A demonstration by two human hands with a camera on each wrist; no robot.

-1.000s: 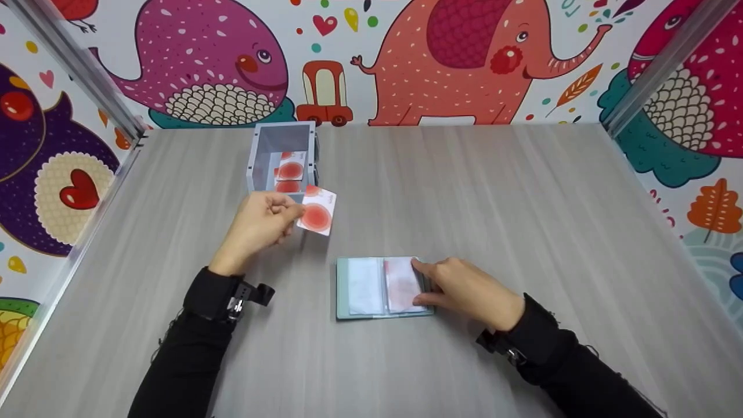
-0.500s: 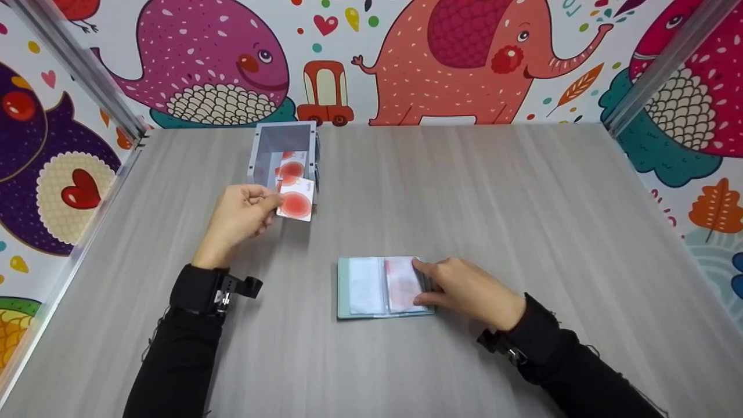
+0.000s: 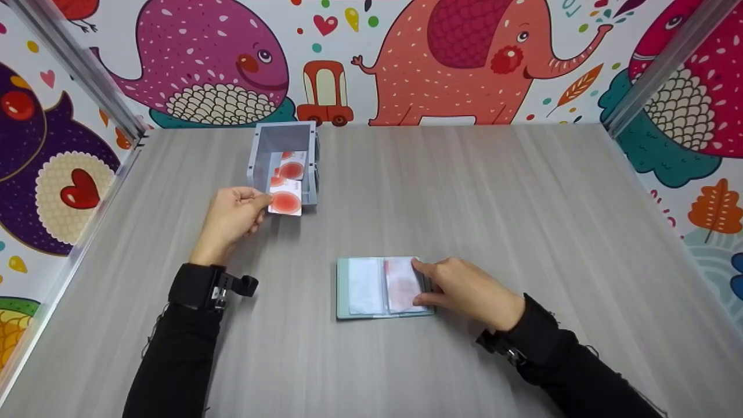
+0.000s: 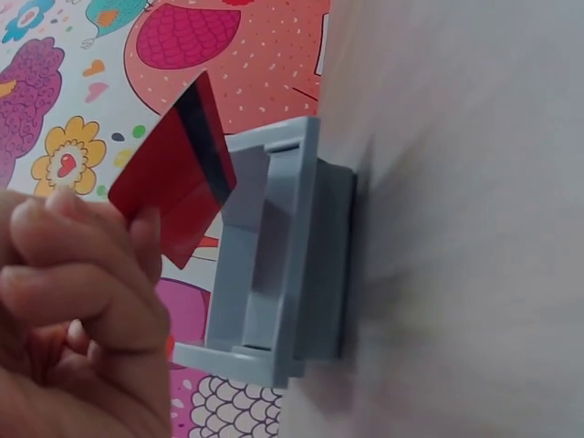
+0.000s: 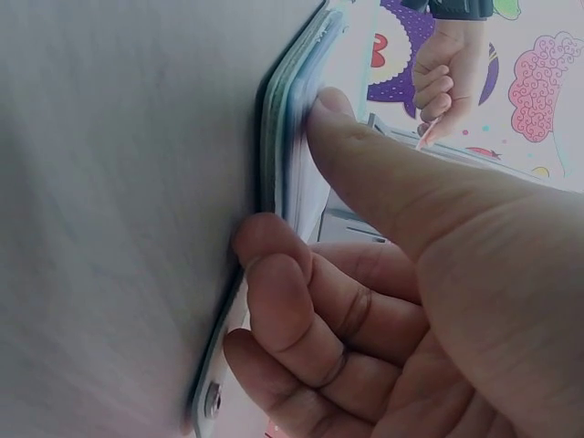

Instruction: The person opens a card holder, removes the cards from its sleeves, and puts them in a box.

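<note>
My left hand (image 3: 229, 215) pinches a card (image 3: 285, 196) by its left edge, at the near end of a grey box (image 3: 253, 157). The card's white face bears a red round pattern. In the left wrist view its back (image 4: 182, 173) is red with a black stripe. Another such card (image 3: 292, 166) lies inside the box. My right hand (image 3: 467, 290) holds an opened mint-green card holder (image 3: 342, 288) by its right side. Thumb and index finger rest on the clear right sleeve, where pale red shows through. In the right wrist view the other fingers (image 5: 278, 301) curl at the cover's edge.
The grey wooden table (image 3: 464, 197) ends at a back wall (image 3: 325, 46) printed with cartoon animals. Printed panels also stand at the left and right, with metal posts (image 3: 656, 69) at the corners. A snap button (image 5: 213, 400) shows on the holder's strap.
My left hand has moved left and slightly away from me, bringing the card from right of the box to over its near end. The right hand and the card holder have stayed put.
</note>
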